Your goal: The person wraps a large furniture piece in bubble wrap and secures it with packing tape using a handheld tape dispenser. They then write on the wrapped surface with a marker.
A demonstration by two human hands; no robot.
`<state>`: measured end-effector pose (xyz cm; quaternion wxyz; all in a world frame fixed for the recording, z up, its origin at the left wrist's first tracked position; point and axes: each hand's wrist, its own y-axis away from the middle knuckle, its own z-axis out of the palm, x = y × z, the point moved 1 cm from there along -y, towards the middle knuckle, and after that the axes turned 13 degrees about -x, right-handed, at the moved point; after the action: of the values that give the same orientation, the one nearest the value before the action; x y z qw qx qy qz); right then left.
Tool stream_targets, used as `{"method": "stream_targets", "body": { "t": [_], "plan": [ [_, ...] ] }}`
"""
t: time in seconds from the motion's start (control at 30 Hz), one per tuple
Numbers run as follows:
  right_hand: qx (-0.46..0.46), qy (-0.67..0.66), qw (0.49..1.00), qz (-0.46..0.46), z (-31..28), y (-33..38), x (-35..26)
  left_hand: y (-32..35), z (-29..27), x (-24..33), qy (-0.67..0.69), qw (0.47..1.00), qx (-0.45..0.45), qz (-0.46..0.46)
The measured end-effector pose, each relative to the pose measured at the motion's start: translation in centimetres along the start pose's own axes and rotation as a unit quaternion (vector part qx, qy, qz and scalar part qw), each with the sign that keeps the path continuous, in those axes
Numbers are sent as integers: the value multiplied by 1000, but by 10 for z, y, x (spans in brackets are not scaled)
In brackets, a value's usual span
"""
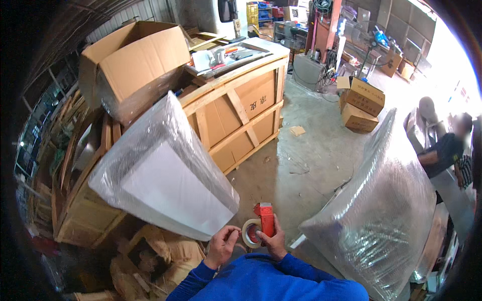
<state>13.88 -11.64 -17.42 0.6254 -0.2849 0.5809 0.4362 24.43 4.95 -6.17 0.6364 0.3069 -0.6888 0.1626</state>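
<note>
My right hand [275, 244] is wrapped around a red tape dispenser [267, 220], held upright in front of my blue-sleeved body. A roll of tape [245, 233] sits on its left side, with my thumb against the roll's centre. Just left of the roll, my left hand [221, 248] is closed, thumb and fingertips pinched together. Whatever lies between those fingertips is too small to make out. Beyond my left hand stands a tall piece in clear plastic wrap with a white panel [173, 188], its lower end close to my fingers.
At right, a large bubble-wrapped item [374, 215] stands near a person in dark clothes [447, 153]. A wooden crate [241, 120] and an open carton [143, 62] are at left, brown wrapping [173, 251] below. Small cartons [361, 108] lie farther off on the concrete floor [311, 155].
</note>
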Motion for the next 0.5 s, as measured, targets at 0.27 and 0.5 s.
{"method": "stream_targets", "body": {
  "t": [0.27,0.5],
  "plan": [
    [151,39,988,-19,-20,-125,-51,-198,-98,10,-57,997,-47,19],
    [259,263,928,-47,-50,-299,-80,-375,-150,-5,-114,983,-121,74]
  ]
}}
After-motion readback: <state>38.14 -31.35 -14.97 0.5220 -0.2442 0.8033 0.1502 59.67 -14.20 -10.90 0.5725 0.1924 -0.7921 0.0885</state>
